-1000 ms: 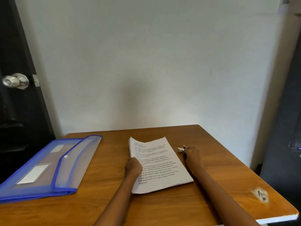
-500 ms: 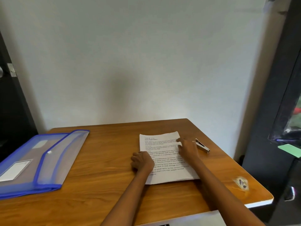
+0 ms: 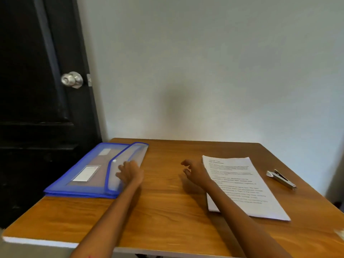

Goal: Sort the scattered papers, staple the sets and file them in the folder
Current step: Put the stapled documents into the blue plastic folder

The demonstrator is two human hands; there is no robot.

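Left hand (image 3: 130,174) lies on the open flap of the translucent blue plastic envelope folder (image 3: 89,170), fingers over the flap's near part; whether they are curled round its edge cannot be told. Right hand (image 3: 195,171) hovers over bare wood just left of the stack, fingers loosely bent and apart, holding nothing.

The folder lies at the far left of the wooden bench (image 3: 167,211), partly overhanging its left edge. The white printed paper stack (image 3: 240,185) lies at the right; the small silver stapler (image 3: 281,178) is beyond it, further right, apart.

Judgement: the folder is light, floppy and slick; best held by the flap edge with the pocket mouth spread. The stack is light but limp and may fan; take it by a long edge, thumb on top.
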